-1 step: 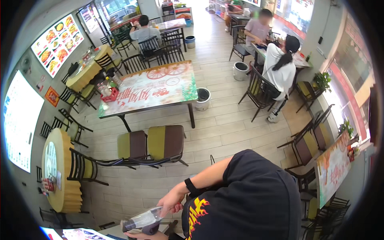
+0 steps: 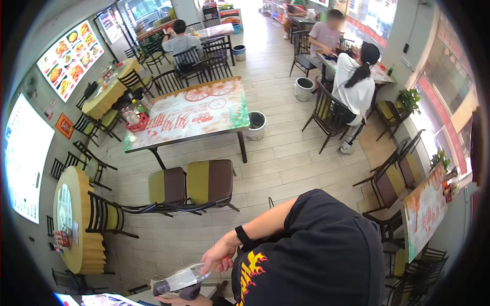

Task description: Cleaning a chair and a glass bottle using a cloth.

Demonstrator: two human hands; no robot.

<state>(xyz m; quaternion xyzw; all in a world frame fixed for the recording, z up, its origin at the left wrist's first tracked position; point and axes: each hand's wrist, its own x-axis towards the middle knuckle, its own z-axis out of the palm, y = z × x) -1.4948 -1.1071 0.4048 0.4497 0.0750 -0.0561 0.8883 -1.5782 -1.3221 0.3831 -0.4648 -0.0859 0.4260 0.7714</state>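
In my hands, low in the view, lies a clear bottle [image 2: 185, 280] with a pale label and dark contents, tilted nearly on its side. The fingers of my right hand [image 2: 218, 256] are closed round its narrower end. A bit of red shows by those fingertips. From below, my left hand [image 2: 185, 301] supports the wider end, its fingers partly hidden by the bottle and the picture's edge. On my right wrist is a black band [image 2: 243, 235], below the short black sleeve.
A printed table [image 2: 189, 109] bears a red bottle basket [image 2: 138, 123]. Two padded chairs [image 2: 209, 181] stand nearer me. A round yellow-clothed table [image 2: 92, 250] is at the left. White bins [image 2: 256, 131] stand on the floor. Several people sit farther off, one in white [image 2: 352, 84].
The room has shifted slightly left in the view. The bottle has turned a little in my hands, and its label shows brighter. Both hands keep their hold.
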